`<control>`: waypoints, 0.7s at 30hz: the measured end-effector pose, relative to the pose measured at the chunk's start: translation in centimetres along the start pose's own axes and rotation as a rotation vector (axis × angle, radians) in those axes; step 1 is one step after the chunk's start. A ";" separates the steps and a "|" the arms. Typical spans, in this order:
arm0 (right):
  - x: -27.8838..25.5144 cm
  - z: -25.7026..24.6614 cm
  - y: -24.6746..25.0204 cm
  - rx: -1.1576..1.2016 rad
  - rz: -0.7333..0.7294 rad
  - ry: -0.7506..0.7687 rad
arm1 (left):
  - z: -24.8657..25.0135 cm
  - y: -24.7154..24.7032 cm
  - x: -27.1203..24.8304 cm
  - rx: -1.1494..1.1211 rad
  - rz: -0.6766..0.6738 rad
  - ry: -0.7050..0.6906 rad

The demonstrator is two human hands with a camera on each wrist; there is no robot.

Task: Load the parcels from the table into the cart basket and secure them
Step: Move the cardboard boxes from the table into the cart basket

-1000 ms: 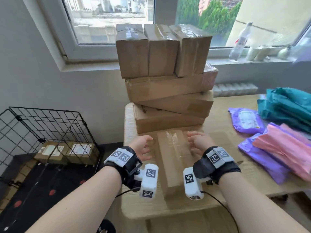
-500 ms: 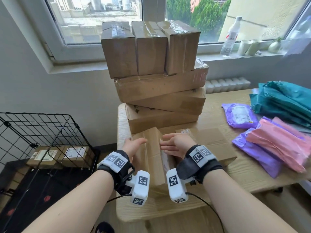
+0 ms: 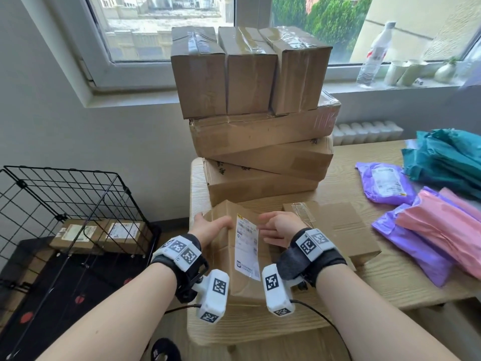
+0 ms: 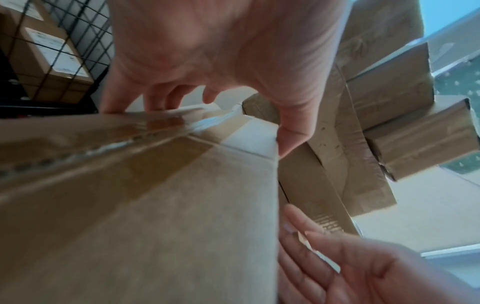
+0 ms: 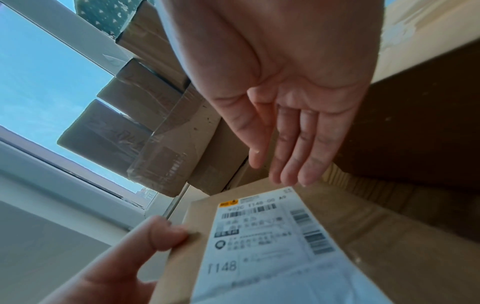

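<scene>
Since a moment ago the cardboard parcel has turned, so its white shipping label now faces up. It sits tilted at the table's near edge. The left hand pinches its left side, thumb on top. The right hand hovers spread at 3 o'clock, fingers straight, holding nothing. The wire cart basket stands at 9 o'clock, with two boxes inside.

1. Daylight from the window behind the stacked boxes lights my head view brightly.
2. Glare shines on the box tape.
3. Both wrist views are soft and blurred, with my palms out of focus.
4. Straight lines bow at the edges.
</scene>
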State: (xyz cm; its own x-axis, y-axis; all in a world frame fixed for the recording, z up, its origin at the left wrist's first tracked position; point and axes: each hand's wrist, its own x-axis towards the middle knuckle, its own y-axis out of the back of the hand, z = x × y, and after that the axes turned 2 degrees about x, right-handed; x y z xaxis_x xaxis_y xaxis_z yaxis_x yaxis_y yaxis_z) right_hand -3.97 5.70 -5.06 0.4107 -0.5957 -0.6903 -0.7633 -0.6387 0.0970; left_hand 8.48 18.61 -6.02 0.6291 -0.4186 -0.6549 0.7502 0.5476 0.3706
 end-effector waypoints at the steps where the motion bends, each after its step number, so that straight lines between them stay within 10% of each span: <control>1: 0.1 0.0 -0.1 -0.001 0.020 0.006 | -0.1 0.4 -0.1 -0.040 -0.003 0.003; 21: 0.7 -3.6 -16.7 -0.262 -0.269 0.076 | -5.8 18.2 -1.5 -0.713 0.161 -0.049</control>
State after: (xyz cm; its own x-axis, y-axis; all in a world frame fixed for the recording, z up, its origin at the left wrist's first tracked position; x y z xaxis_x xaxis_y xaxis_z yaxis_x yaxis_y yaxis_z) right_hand 10.85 14.20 -4.64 0.6226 -0.4176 -0.6618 -0.4733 -0.8744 0.1064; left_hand 20.01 33.40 -2.13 0.7411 -0.3164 -0.5921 0.3440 0.9364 -0.0698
